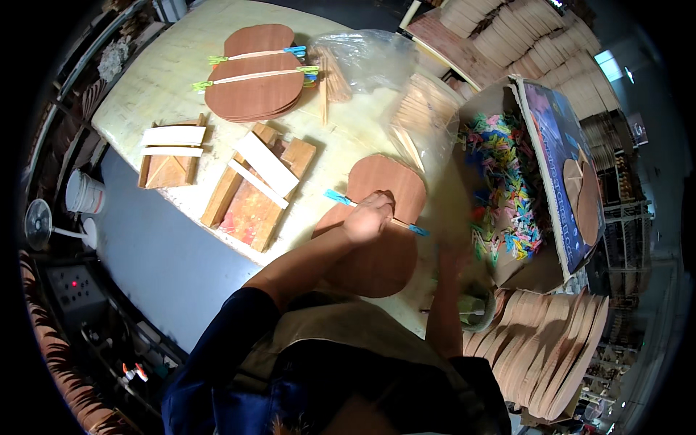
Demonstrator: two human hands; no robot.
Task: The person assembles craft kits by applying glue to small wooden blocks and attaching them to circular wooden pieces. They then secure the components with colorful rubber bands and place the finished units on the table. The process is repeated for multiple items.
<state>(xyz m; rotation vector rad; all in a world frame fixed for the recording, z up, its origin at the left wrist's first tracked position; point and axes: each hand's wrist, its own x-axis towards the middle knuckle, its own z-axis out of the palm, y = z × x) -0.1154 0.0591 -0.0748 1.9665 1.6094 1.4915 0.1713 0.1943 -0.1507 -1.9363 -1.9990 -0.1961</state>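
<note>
A guitar-shaped thin brown wood plate lies on the table in front of me. Across its waist runs a narrow pale wooden strip, with a blue clothespin at its left end and another blue clothespin at its right end. Bent fingers of my left hand close on the strip at the plate's middle, partly covering it. My right hand is smeared by motion, right of the plate and beside an open cardboard box of many-coloured clothespins; its fingers cannot be made out.
Farther off lies a stack of plates with two clipped strips. Two wooden jigs stand left of my work. Loose strips and plastic bags lie at the back. Stacked wood plates stand at the lower right.
</note>
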